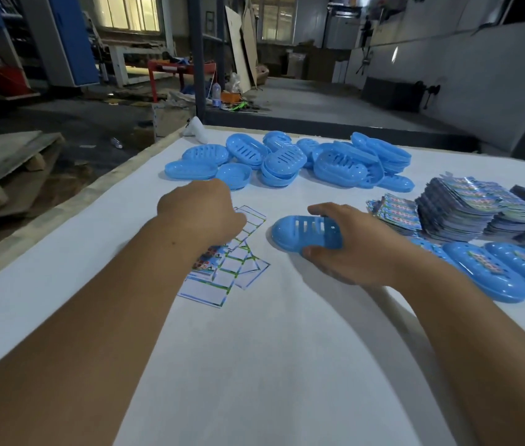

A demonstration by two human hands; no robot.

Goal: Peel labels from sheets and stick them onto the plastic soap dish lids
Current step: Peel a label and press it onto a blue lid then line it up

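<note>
1. Two hands are in view. The right hand [344,249] grips one blue soap dish lid [306,233], fingers over its far edge and thumb under the near edge, lifted just above the desk [254,365].
2. The left hand [200,210] rests knuckles-up on the label sheets [222,268]; its fingertips are hidden beneath the hand, so whether they pinch a label cannot be told.
3. The label sheets are a fanned overlap of at least three, mostly stripped to empty outlined frames; one patch of coloured print shows at the forearm's edge.
4. Labelled lids [486,272] lie in a row at the right: three are plain, a fourth is cut off by the frame edge.
5. Stacks of printed sheets [467,207] stand behind them, at least three piles, the rightmost cut off.
6. A loose heap of unlabelled lids [287,159] lies along the far side of the desk, more than ten, overlapping too much for an exact count.
</note>
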